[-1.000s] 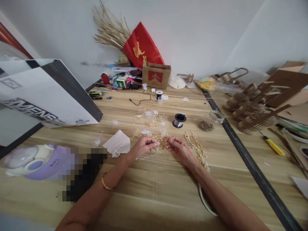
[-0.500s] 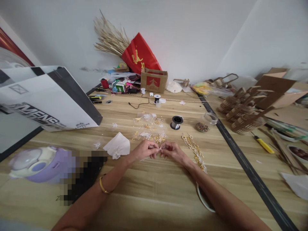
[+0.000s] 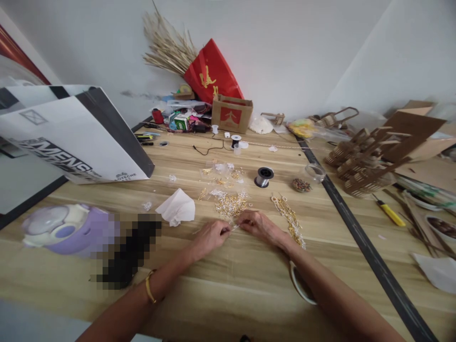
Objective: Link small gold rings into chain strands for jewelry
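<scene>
My left hand [image 3: 211, 236] is closed in a pinch low over the wooden table, its wrist wearing a gold bangle [image 3: 150, 287]. Facing it, my right hand [image 3: 259, 225] is pinched too. Between the fingertips runs a thin whitish strand [image 3: 234, 227], held at both ends; its detail is too small to make out. Just beyond the hands lies a pile of small gold and clear beads [image 3: 231, 205]. Gold and clear beaded strands [image 3: 290, 219] lie right of my right hand. A spool of silvery wire [image 3: 264, 177] stands further back.
To the left are a crumpled white tissue [image 3: 177, 207], a purple and cream object [image 3: 71, 230] and a large white bag [image 3: 78, 137]. Small woven baskets [image 3: 359, 166] and a yellow-handled tool [image 3: 391, 212] lie right. A round-rimmed object [image 3: 298, 286] sits partly under my right forearm.
My hands have moved slightly apart and toward me, exposing more of the bead pile. More of the strand shows between them. The whole view has shifted a little.
</scene>
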Action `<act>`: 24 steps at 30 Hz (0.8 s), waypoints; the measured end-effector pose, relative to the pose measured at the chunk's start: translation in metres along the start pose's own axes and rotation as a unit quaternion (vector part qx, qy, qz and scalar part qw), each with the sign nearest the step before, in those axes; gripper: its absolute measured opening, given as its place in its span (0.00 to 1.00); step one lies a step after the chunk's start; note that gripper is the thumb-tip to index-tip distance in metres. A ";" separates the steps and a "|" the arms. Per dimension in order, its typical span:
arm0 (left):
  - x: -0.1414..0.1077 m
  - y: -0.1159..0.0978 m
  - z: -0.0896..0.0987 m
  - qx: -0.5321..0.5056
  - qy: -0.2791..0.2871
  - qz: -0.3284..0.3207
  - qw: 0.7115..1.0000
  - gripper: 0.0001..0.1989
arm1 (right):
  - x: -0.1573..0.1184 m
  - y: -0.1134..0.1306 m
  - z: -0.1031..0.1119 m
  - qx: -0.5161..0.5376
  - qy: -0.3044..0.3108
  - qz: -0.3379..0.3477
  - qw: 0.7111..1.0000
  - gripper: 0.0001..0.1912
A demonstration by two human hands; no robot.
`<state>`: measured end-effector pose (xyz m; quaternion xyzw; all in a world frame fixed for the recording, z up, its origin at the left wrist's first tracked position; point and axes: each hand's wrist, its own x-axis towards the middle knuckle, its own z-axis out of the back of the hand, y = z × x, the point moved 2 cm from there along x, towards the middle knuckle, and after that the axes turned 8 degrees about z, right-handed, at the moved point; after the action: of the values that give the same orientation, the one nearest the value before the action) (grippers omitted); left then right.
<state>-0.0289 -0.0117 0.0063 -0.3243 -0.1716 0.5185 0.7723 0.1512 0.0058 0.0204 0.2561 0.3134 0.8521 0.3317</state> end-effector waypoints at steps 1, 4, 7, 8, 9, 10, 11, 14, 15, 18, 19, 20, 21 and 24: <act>-0.002 -0.001 0.000 0.013 -0.001 -0.006 1.000 0.07 | 0.000 0.001 0.001 -0.002 0.006 0.004 1.000 0.10; -0.006 -0.003 0.000 0.055 0.015 -0.013 0.998 0.08 | -0.001 0.003 0.005 -0.007 0.026 0.008 1.000 0.09; -0.008 -0.003 0.000 0.085 0.038 -0.007 0.996 0.08 | -0.005 0.001 0.010 -0.017 0.041 -0.015 0.999 0.08; -0.009 -0.003 0.000 0.089 0.044 -0.006 0.995 0.09 | -0.007 0.001 0.011 -0.020 0.042 -0.025 0.999 0.08; -0.010 -0.002 0.000 0.092 0.049 -0.007 0.995 0.09 | -0.009 0.000 0.011 -0.023 0.042 -0.034 0.998 0.08; -0.010 -0.002 0.000 0.093 0.055 -0.006 0.994 0.09 | -0.011 -0.002 0.012 -0.023 0.041 -0.041 0.998 0.07; -0.011 -0.001 0.001 0.094 0.060 -0.007 0.994 0.08 | -0.014 -0.003 0.012 -0.023 0.041 -0.046 0.998 0.07; -0.012 0.001 0.001 0.096 0.073 -0.012 0.993 0.07 | -0.021 -0.004 0.014 -0.013 0.046 -0.053 0.997 0.06; -0.012 0.002 0.001 0.099 0.075 -0.012 0.992 0.07 | -0.023 -0.004 0.016 -0.010 0.049 -0.053 0.997 0.06; -0.013 -0.001 0.001 0.109 0.074 -0.006 0.991 0.05 | -0.027 -0.003 0.023 -0.033 0.051 -0.056 0.997 0.10; -0.013 -0.002 0.002 0.113 0.070 -0.006 0.991 0.05 | -0.029 -0.002 0.026 -0.054 0.049 -0.056 0.996 0.11; -0.014 -0.004 0.002 0.118 0.064 -0.008 0.991 0.05 | -0.030 -0.002 0.030 -0.079 0.047 -0.057 0.994 0.13; -0.015 -0.006 0.002 0.125 0.058 -0.016 0.990 0.05 | -0.032 -0.001 0.033 -0.110 0.046 -0.059 0.991 0.13; -0.018 -0.009 0.001 0.158 0.047 -0.056 0.985 0.04 | -0.043 0.003 0.041 -0.205 0.063 -0.073 0.974 0.13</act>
<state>-0.0309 -0.0298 0.0147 -0.2119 -0.0691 0.4792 0.8490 0.2045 -0.0122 0.0399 0.1052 0.1700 0.8862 0.4180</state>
